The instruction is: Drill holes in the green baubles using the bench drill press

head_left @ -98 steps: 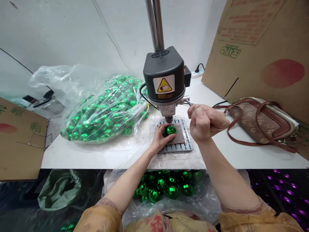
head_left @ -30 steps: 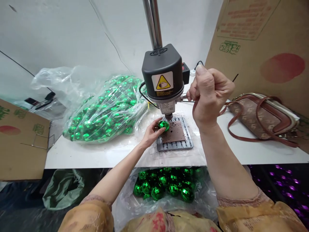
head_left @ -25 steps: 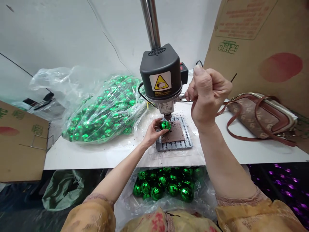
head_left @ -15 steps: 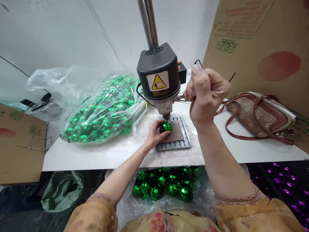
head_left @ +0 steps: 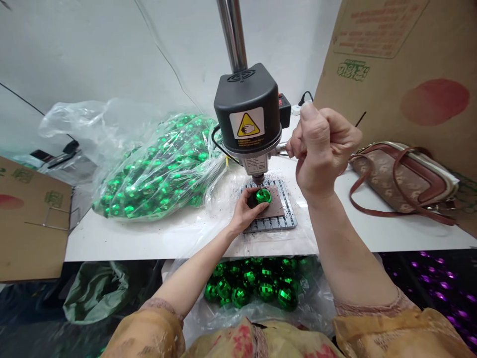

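Between the thumb and fingers of my left hand [head_left: 246,211] is a shiny green faceted ball [head_left: 264,197]. The ball sits over a brownish pad [head_left: 274,208] on the grey slotted base [head_left: 288,219] of a small bench drill press [head_left: 248,109]. Just above the ball is the press's chuck [head_left: 258,178], and a small dark spot shows on the ball's top. My right hand [head_left: 322,144] is closed in a fist around the feed lever at the press's right side; most of the lever is hidden by the fingers.
A clear bag of green balls [head_left: 160,174] lies on the white table [head_left: 122,243], left of the press. More green balls [head_left: 266,291] fill an open bag below the table edge. A brown handbag [head_left: 406,174] and a large cardboard box [head_left: 395,64] stand at right; another carton [head_left: 33,219] at left.
The ball and my left hand have shifted slightly right and down in view, and a gap now shows between chuck and ball. My right hand keeps its grip on the lever.
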Tool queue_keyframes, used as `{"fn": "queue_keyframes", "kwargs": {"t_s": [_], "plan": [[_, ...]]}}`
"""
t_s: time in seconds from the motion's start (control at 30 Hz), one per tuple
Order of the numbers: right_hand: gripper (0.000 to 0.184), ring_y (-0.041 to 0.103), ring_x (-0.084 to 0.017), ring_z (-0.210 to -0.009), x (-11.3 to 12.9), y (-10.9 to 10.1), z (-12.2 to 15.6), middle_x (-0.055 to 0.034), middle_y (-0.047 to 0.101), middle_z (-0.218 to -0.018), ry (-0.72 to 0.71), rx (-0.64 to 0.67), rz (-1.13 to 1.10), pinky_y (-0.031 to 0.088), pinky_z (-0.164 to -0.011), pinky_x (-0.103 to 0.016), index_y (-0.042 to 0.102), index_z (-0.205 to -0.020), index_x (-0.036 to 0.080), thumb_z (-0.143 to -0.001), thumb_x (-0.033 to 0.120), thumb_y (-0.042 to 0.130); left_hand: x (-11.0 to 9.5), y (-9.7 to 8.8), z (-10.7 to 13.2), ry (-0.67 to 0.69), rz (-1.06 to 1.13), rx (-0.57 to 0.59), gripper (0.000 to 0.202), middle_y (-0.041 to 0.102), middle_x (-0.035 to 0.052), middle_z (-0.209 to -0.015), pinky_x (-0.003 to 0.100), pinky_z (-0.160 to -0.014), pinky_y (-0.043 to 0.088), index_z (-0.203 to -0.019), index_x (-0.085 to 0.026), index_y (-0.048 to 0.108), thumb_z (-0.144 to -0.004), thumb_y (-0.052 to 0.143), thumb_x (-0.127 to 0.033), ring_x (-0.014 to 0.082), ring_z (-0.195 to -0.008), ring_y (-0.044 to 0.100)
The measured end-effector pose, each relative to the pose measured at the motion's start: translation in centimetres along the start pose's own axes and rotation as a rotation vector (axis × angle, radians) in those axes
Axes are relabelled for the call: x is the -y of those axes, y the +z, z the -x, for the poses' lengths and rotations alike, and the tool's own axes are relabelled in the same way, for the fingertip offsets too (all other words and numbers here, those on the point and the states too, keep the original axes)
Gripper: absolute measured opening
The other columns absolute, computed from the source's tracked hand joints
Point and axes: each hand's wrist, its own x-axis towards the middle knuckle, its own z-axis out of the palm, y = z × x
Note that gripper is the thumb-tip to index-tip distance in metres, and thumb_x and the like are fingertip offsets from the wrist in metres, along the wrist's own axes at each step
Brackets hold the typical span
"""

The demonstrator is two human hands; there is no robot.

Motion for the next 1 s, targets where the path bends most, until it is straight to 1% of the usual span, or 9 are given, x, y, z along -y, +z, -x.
{"fn": "queue_keyframes", "kwargs": {"t_s": [0.1, 0.17, 0.33, 0.5, 0.63, 0.77, 0.87, 1.0], "plan": [[0.054, 0.026, -0.007, -0.041, -0.2, -0.3, 0.8, 0.0048, 0.028, -0.046, -0.025, -0.016, 0.065, 0.023, -0.044, -0.031, 0.028, -0.055, 0.02, -0.093, 0.041, 0.06, 0.0, 0.0, 0.0, -0.009, 0.001, 0.004, 0.056, 0.07, 0.01, -0.115, 0.042, -0.097, 0.054, -0.118, -0.02, 0.059, -0.077, 0.083, -0.048, 0.0256, -0.108, 0.068], [0.056, 0.026, -0.006, -0.042, -0.4, -0.5, 1.4, 0.0046, 0.025, -0.047, -0.05, -0.029, 0.08, 0.023, -0.045, -0.03, 0.025, -0.055, 0.02, -0.094, 0.042, 0.059, 0.0, 0.0, 0.1, -0.012, 0.0, 0.008, 0.056, 0.07, 0.0102, -0.115, 0.042, -0.097, 0.053, -0.118, -0.02, 0.059, -0.077, 0.083, -0.049, 0.0258, -0.109, 0.068], [0.056, 0.022, -0.006, -0.041, -0.9, -0.9, 2.4, 0.0048, 0.019, -0.048, -0.144, -0.053, -0.017, 0.021, -0.045, -0.03, 0.019, -0.056, 0.019, -0.092, 0.031, 0.06, 0.1, 0.1, 0.1, 0.002, 0.018, -0.002, 0.057, 0.07, 0.0105, -0.117, 0.042, -0.1, 0.052, -0.117, -0.019, 0.059, -0.076, 0.083, -0.051, 0.026, -0.111, 0.067], [0.055, 0.025, -0.005, -0.041, -1.7, -1.7, 3.0, 0.0052, 0.021, -0.047, -0.207, -0.025, -0.007, 0.023, -0.043, -0.028, 0.021, -0.053, 0.018, -0.091, 0.028, 0.06, 0.4, 0.0, 0.0, 0.0, 0.009, 0.014, 0.056, 0.069, 0.0112, -0.121, 0.042, -0.102, 0.052, -0.118, -0.019, 0.059, -0.078, 0.083, -0.048, 0.0259, -0.115, 0.066], [0.056, 0.024, -0.005, -0.039, -2.3, -2.3, 3.4, 0.0054, 0.02, -0.045, -0.255, -0.002, -0.01, 0.022, -0.041, -0.027, 0.019, -0.052, 0.018, -0.09, 0.026, 0.06, 0.6, 0.0, 0.1, 0.0, 0.023, 0.011, 0.057, 0.069, 0.0116, -0.123, 0.042, -0.102, 0.052, -0.119, -0.019, 0.058, -0.077, 0.084, -0.049, 0.0263, -0.116, 0.066], [0.057, 0.023, -0.005, -0.039, -2.4, -2.3, 3.7, 0.0054, 0.02, -0.044, -0.278, -0.018, -0.015, 0.024, -0.041, -0.027, 0.018, -0.053, 0.018, -0.088, 0.026, 0.061, 0.5, 0.2, 0.1, 0.001, 0.041, 0.002, 0.057, 0.069, 0.0116, -0.123, 0.041, -0.103, 0.052, -0.118, -0.019, 0.058, -0.077, 0.083, -0.049, 0.0258, -0.116, 0.066], [0.056, 0.024, -0.005, -0.039, -2.4, -2.3, 3.7, 0.0058, 0.023, -0.044, -0.275, -0.011, -0.018, 0.028, -0.041, -0.026, 0.017, -0.053, 0.018, -0.088, 0.025, 0.061, 0.3, 0.2, 0.1, 0.002, 0.046, 0.001, 0.056, 0.069, 0.0115, -0.121, 0.041, -0.103, 0.051, -0.117, -0.018, 0.059, -0.077, 0.084, -0.048, 0.0253, -0.115, 0.066], [0.055, 0.026, -0.003, -0.039, -2.7, -2.7, 4.2, 0.0064, 0.025, -0.045, -0.294, 0.015, -0.039, 0.03, -0.042, -0.024, 0.016, -0.054, 0.018, -0.086, 0.02, 0.06, 0.2, 0.2, 0.1, 0.007, 0.049, -0.001, 0.056, 0.069, 0.0114, -0.119, 0.041, -0.101, 0.052, -0.116, -0.018, 0.059, -0.076, 0.084, -0.048, 0.025, -0.113, 0.067]]}}
